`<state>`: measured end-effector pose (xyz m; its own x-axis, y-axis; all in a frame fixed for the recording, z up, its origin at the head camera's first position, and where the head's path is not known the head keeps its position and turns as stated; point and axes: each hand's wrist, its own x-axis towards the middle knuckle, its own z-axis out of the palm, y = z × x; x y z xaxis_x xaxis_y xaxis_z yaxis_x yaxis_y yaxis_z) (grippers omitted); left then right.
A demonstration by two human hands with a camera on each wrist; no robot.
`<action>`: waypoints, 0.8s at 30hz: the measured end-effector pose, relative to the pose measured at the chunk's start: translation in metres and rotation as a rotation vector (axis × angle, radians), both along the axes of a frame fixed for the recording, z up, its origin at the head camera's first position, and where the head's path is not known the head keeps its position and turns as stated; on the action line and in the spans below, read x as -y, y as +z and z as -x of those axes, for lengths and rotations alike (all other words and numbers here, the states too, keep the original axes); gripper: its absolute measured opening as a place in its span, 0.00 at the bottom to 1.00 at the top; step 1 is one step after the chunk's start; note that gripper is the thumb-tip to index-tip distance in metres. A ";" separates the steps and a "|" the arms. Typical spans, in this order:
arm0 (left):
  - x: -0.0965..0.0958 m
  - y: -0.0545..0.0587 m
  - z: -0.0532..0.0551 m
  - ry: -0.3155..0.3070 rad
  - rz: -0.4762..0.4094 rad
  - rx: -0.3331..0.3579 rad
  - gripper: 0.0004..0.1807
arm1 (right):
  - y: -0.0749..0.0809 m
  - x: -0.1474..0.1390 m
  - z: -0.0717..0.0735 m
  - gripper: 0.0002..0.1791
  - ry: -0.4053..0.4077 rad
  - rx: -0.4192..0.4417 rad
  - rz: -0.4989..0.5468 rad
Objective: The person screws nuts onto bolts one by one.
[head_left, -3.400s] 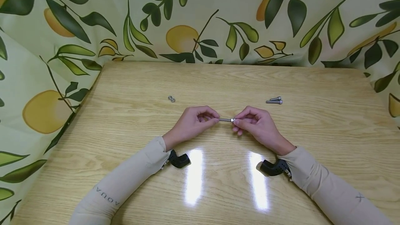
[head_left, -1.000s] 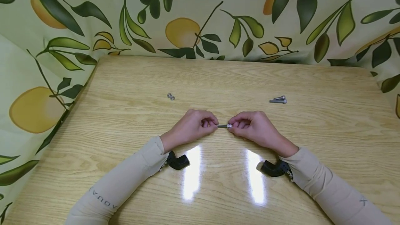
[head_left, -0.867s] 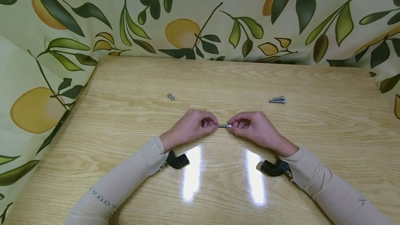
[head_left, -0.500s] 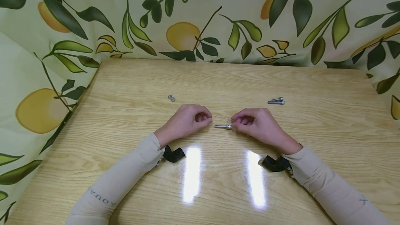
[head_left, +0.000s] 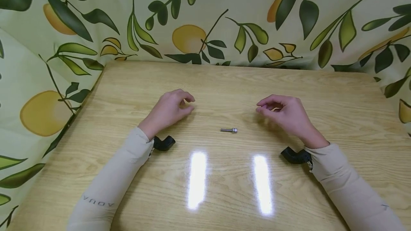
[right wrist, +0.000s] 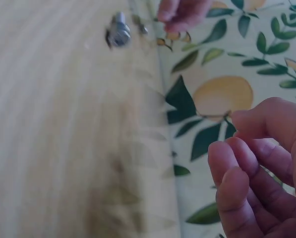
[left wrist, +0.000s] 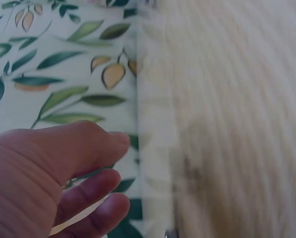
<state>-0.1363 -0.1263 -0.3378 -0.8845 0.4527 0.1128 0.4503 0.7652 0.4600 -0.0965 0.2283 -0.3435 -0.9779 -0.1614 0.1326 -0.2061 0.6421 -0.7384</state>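
A silver bolt with a nut (head_left: 228, 130) threaded up near its head lies flat on the table, head to the right. It also shows, blurred, as a bolt (right wrist: 119, 33) at the top of the right wrist view. My left hand (head_left: 170, 109) hovers to the far left of it, thumb and fingers apart with nothing between them. On the other side my right hand (head_left: 285, 113) is over the table, fingers loosely bent and holding nothing. The two loose nuts and two loose bolts are hidden behind the hands in the head view.
The wood-grain table (head_left: 231, 174) carries two bright light reflections in front of the bolt. A fabric backdrop (head_left: 221, 20) with leaves and fruit rises behind the table and at its left. Black wrist devices (head_left: 164, 143) sit under both sleeves.
Both hands held the bolt and nut between them; the left let go first, then the right. The bolt now lies on the table, and the hands have moved apart and away toward the back.
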 end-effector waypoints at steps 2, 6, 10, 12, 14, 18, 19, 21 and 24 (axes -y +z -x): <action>0.006 0.001 0.003 0.015 0.010 0.003 0.13 | 0.003 -0.004 0.002 0.05 -0.026 -0.003 -0.006; 0.016 0.002 0.009 0.045 0.045 0.030 0.14 | 0.007 -0.013 0.006 0.06 -0.048 -0.020 -0.019; 0.023 0.002 0.015 0.074 0.086 0.070 0.15 | 0.009 -0.022 0.011 0.07 -0.065 -0.028 -0.052; 0.025 0.000 0.018 0.077 0.098 0.092 0.15 | 0.008 -0.027 0.013 0.08 -0.082 -0.016 -0.078; 0.026 -0.002 0.019 0.079 0.105 0.104 0.15 | 0.007 -0.034 0.015 0.10 -0.098 0.003 -0.105; 0.027 -0.005 0.022 0.074 0.106 0.103 0.14 | 0.006 -0.046 0.020 0.14 -0.119 0.034 -0.154; 0.028 -0.005 0.022 0.074 0.103 0.099 0.13 | 0.006 -0.049 0.021 0.15 -0.121 0.042 -0.167; 0.028 -0.006 0.023 0.068 0.099 0.088 0.12 | 0.005 -0.054 0.023 0.16 -0.124 0.061 -0.198; 0.028 -0.007 0.024 0.056 0.091 0.072 0.12 | 0.004 -0.060 0.026 0.17 -0.134 0.099 -0.243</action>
